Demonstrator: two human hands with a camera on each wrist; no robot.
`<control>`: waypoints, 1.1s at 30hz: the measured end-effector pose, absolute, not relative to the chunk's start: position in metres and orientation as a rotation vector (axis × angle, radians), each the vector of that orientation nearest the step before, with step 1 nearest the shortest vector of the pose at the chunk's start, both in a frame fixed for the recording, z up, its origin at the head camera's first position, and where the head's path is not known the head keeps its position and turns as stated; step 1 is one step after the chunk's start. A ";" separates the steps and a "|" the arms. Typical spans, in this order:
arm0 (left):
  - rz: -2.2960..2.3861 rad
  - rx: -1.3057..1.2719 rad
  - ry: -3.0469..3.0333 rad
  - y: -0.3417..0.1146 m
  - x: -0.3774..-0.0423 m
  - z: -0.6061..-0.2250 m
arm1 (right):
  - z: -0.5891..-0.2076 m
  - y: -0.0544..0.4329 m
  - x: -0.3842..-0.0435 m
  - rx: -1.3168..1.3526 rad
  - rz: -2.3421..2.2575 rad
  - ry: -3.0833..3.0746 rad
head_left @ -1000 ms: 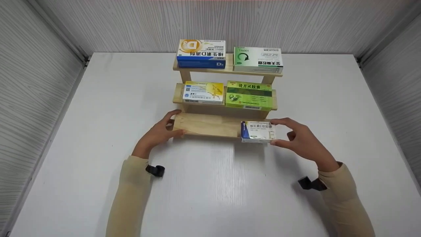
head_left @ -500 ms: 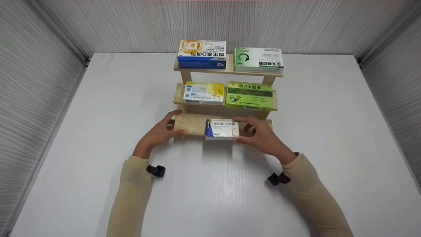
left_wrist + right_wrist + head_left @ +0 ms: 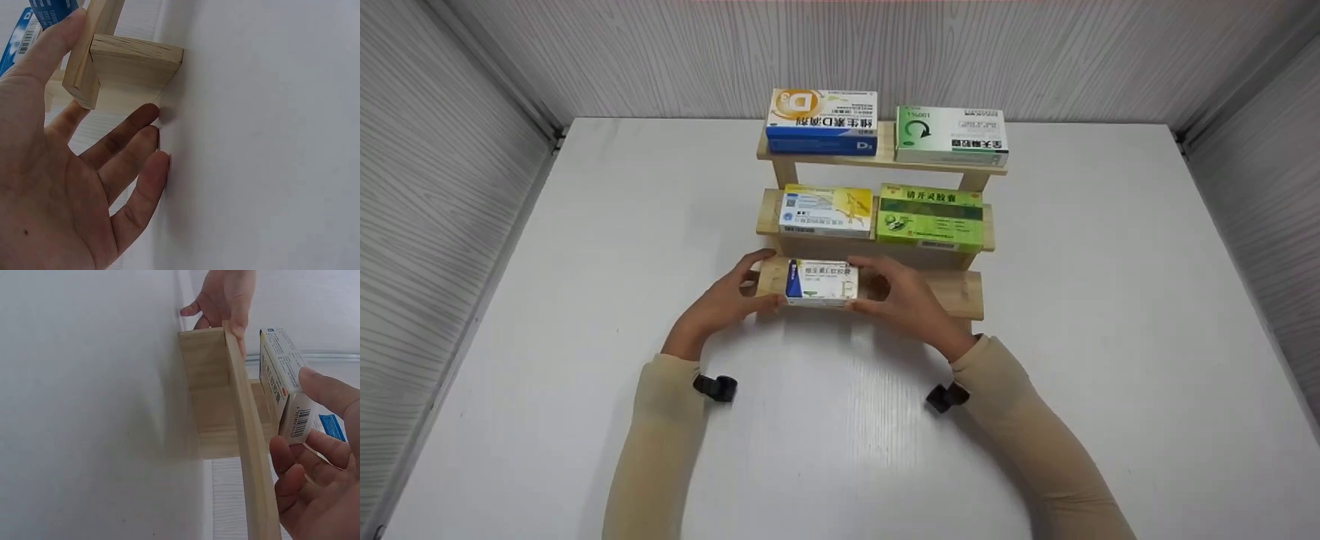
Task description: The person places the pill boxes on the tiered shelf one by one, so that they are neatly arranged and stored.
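Note:
My right hand (image 3: 911, 300) pinches a white medicine box (image 3: 825, 281) with a blue corner between thumb and fingers. It holds the box by its right end, over the left half of the lowest step of a wooden display rack (image 3: 964, 294). In the right wrist view, a narrow gap shows between the box (image 3: 295, 371) and the board (image 3: 247, 422). My left hand (image 3: 724, 300) grips the left end of that same step. Its thumb lies on the board's front edge in the left wrist view, while the other fingers (image 3: 135, 149) extend underneath and behind.
On the middle step sit a yellow-and-white box (image 3: 825, 211) and a green box (image 3: 930, 216). The top step carries a blue-and-white D3 box (image 3: 821, 124) and a white-and-green box (image 3: 951, 135). White table surface (image 3: 825, 435) surrounds the rack, with grey panels (image 3: 855, 60) behind.
My right hand has carried the white medicine box leftward along the lowest step, from its right end to near my left hand. My left hand has stayed on the rack's left end.

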State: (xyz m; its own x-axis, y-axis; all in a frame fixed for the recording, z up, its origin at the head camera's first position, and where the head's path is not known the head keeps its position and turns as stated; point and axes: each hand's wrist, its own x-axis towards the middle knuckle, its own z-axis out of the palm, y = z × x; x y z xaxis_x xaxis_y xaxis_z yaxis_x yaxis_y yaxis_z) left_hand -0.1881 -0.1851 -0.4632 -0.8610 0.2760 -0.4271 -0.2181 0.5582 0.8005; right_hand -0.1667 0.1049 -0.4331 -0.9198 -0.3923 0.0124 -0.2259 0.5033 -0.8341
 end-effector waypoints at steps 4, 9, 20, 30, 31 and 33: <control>1.259 0.037 2.255 -0.187 -0.189 -0.463 | -0.437 0.096 -0.168 -0.495 -1.319 2.602; 1.236 0.029 2.264 -0.188 -0.192 -0.464 | -0.438 0.090 -0.168 -0.471 -1.261 2.628; 1.252 0.054 2.209 -0.193 -0.192 -0.464 | -0.438 0.086 -0.169 -0.434 -1.140 2.656; 1.274 0.063 2.169 -0.193 -0.192 -0.462 | -0.437 0.093 -0.169 -0.516 -1.112 2.650; 1.275 0.066 2.169 -0.193 -0.192 -0.462 | -0.436 0.096 -0.167 -0.524 -1.153 2.626; 1.278 0.072 2.168 -0.194 -0.191 -0.463 | -0.437 0.104 -0.164 -0.547 -1.254 2.581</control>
State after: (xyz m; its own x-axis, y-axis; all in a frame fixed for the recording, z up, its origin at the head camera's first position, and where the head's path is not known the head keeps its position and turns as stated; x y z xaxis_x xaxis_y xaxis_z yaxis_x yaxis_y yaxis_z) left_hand -0.1915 -0.1937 -0.4626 -0.8101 0.3411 -0.4769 -0.2524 0.5314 0.8087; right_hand -0.1643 0.1040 -0.4367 -0.9065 -0.4208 -0.0342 -0.2333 0.5667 -0.7902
